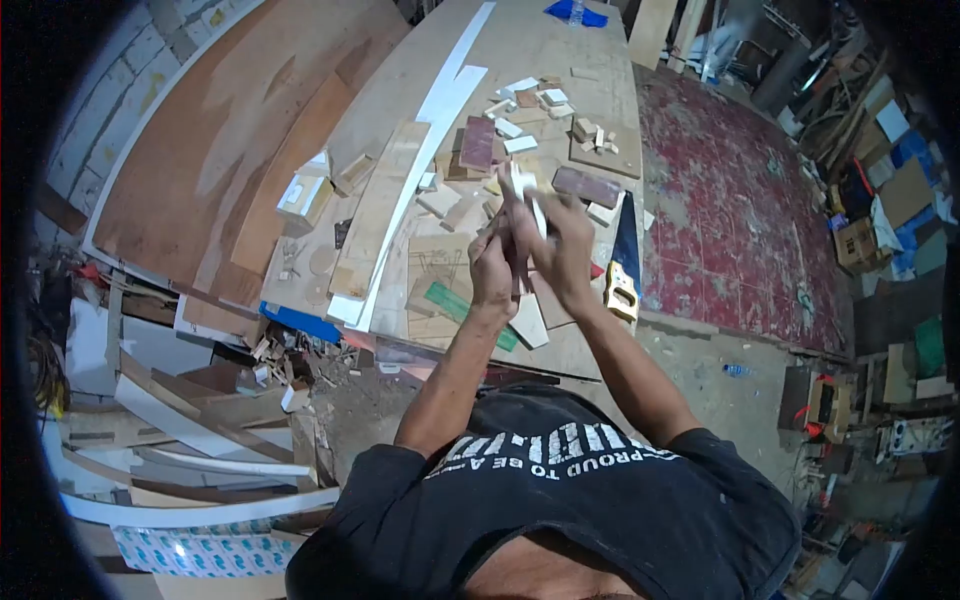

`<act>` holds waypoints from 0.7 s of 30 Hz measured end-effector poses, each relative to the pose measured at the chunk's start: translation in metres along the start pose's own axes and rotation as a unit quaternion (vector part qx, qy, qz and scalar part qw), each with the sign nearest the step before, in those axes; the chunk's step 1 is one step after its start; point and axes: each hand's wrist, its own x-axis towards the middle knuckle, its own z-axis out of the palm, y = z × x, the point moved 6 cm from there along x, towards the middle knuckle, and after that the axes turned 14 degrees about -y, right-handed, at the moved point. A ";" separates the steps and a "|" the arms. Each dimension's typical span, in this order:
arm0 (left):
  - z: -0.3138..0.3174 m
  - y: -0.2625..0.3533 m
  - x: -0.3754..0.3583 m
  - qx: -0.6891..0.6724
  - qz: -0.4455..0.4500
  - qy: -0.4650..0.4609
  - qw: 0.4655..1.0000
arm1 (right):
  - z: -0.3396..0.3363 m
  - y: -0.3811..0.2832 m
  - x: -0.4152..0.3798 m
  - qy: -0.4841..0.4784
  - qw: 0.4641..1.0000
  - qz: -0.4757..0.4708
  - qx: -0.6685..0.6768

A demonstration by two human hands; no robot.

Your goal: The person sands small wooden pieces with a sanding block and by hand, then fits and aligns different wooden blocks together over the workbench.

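Observation:
Both my hands are raised together above a wooden workbench (560,50). My left hand (492,268) and my right hand (560,245) close around a small pale strip of wood (527,195) that sticks up between the fingers. Below them on the bench lie a green piece (447,300), a pencil-marked plywood sheet (437,258) and a hand saw with a yellow handle (622,285). My arms hide part of the bench edge.
Several small wood offcuts (520,110) and a dark reddish block (477,143) lie scattered on the bench. Long planks (385,200) and a white strip (440,100) run along its left. Large plywood sheets (220,130) lean left. Scrap wood (200,420) litters the floor.

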 end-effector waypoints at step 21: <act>-0.029 0.005 -0.003 -0.080 -0.064 0.035 0.994 | 0.019 0.033 -0.017 -0.041 0.942 0.192 0.273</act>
